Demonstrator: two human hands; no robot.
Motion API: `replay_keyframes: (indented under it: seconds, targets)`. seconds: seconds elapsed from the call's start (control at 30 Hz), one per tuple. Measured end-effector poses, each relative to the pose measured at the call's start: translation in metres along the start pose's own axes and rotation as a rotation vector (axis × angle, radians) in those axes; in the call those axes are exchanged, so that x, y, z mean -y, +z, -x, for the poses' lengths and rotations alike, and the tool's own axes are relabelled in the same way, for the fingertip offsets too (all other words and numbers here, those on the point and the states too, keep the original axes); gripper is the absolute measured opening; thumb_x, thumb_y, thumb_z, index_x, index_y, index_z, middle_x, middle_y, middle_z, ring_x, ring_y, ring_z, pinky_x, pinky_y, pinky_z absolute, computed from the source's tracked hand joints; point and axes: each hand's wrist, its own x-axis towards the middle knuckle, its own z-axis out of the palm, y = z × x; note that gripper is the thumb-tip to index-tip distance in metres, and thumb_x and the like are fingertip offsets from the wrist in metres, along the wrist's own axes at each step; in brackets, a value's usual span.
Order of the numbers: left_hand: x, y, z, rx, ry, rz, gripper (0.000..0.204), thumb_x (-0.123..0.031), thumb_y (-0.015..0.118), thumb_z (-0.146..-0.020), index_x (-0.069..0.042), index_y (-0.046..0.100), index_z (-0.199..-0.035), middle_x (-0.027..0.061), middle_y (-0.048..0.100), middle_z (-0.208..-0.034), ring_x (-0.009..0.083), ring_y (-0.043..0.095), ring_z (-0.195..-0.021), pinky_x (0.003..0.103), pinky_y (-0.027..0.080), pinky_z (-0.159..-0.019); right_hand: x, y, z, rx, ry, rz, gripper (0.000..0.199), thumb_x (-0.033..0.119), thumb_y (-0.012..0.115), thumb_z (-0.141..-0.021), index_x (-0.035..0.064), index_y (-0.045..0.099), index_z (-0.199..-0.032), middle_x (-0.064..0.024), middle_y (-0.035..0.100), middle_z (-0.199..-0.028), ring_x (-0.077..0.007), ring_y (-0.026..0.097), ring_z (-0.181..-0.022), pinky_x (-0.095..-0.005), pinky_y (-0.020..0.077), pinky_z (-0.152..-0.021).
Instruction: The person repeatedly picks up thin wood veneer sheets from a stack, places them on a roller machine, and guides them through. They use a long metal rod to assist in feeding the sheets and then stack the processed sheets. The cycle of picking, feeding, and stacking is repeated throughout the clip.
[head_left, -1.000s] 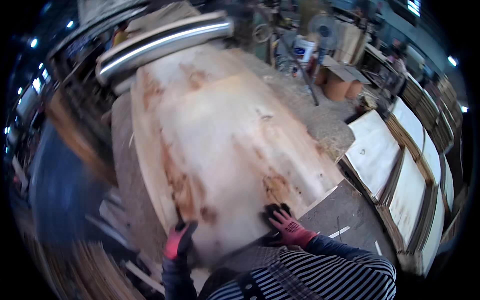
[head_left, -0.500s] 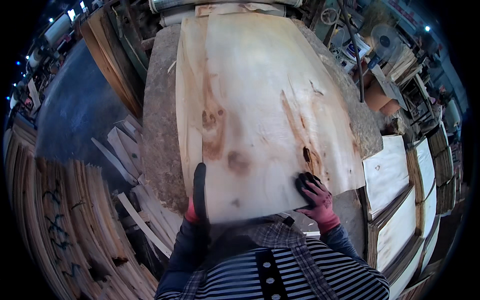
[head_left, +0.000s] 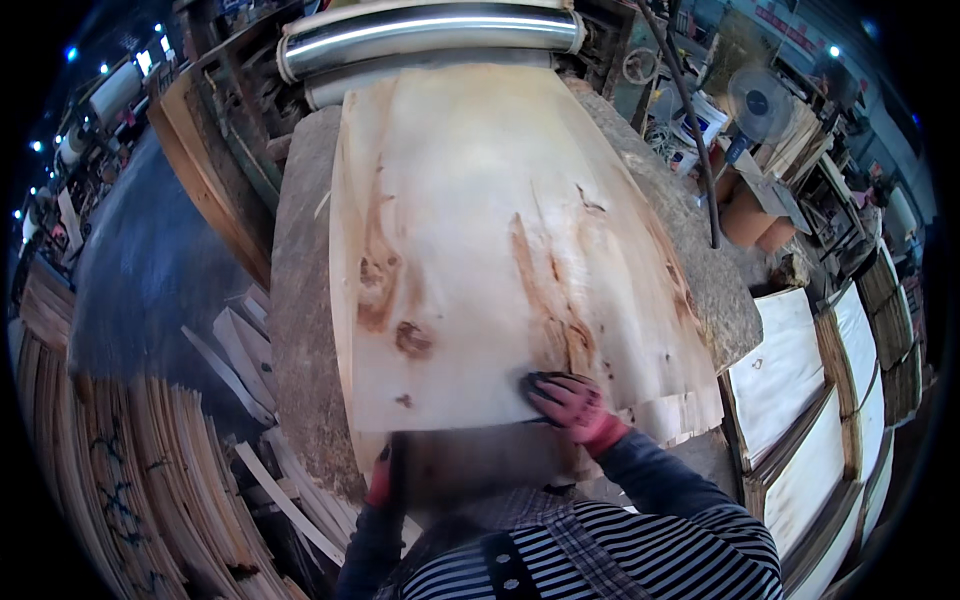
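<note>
A broad, pale wood veneer sheet [head_left: 470, 230] with brown knots and streaks lies on a worn table [head_left: 305, 270]. Other veneer edges show under it at the left and the near right. My right hand [head_left: 577, 408], in a pink glove with black fingers, rests on the near edge, fingers stretched across the top. At the near left, my left hand [head_left: 384, 478] is closed at the end of a blurred brown wooden piece [head_left: 485, 462], between the sheet and my body. Whether that piece is separate or a bent part of the sheet I cannot tell.
A shiny metal roller [head_left: 430, 40] spans the table's far end. Stacked veneer stands at the left [head_left: 150, 480] and right [head_left: 800, 450]. Narrow offcuts [head_left: 245, 360] lean beside the table. A dark pole [head_left: 690, 110] and a fan [head_left: 758, 105] are at the far right.
The top sheet has shifted left over the layer below. My right hand has moved left along its near edge; my left hand has come down toward me. More of the roller shows.
</note>
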Motion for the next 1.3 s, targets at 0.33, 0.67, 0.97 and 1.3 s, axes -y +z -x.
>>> replay_keyframes:
  seconds: [0.33,0.67,0.97,1.3]
  targets:
    - [0.021,-0.018,-0.015,-0.075,-0.044,-0.013,0.044,-0.030,0.042,-0.090,0.002,0.042,-0.120,0.0142,0.052,-0.112,0.0210,0.051,-0.101,0.033,0.042,-0.084,0.001,0.052,-0.084,-0.143,0.081,-0.084,0.040,0.027,0.058,-0.072,0.0115,0.053,-0.109,-0.0105,0.054,-0.108,-0.0250,0.054,-0.095,-0.0368,0.0454,-0.074]
    - [0.024,-0.019,-0.015,0.030,0.033,-0.318,0.043,-0.021,0.042,-0.089,0.001,0.035,-0.125,0.0184,0.045,-0.121,0.0278,0.045,-0.110,0.036,0.036,-0.093,0.008,0.022,0.045,0.099,-0.065,-0.079,0.042,0.021,0.058,-0.067,0.0138,0.055,-0.108,-0.0077,0.054,-0.108,-0.0237,0.054,-0.096,-0.0366,0.0461,-0.078]
    - [0.014,-0.019,-0.013,-0.054,0.285,-0.704,0.043,-0.024,0.040,-0.091,0.001,0.037,-0.125,0.0143,0.046,-0.119,0.0225,0.045,-0.108,0.031,0.035,-0.093,-0.089,0.078,-0.140,-0.184,0.162,-0.053,0.049,0.029,0.056,-0.074,0.0118,0.047,-0.119,-0.0120,0.046,-0.120,-0.0300,0.041,-0.112,-0.0435,0.0296,-0.096]
    - [-0.012,0.012,-0.007,-0.128,-0.086,0.001,0.042,-0.033,0.044,-0.089,0.002,0.050,-0.112,0.0080,0.055,-0.103,0.0141,0.052,-0.091,0.027,0.042,-0.079,0.033,0.032,0.055,0.257,0.572,-0.189,0.073,0.048,0.061,-0.068,0.0070,0.040,-0.124,-0.0213,0.033,-0.129,-0.0403,0.027,-0.121,-0.0519,0.0176,-0.100]
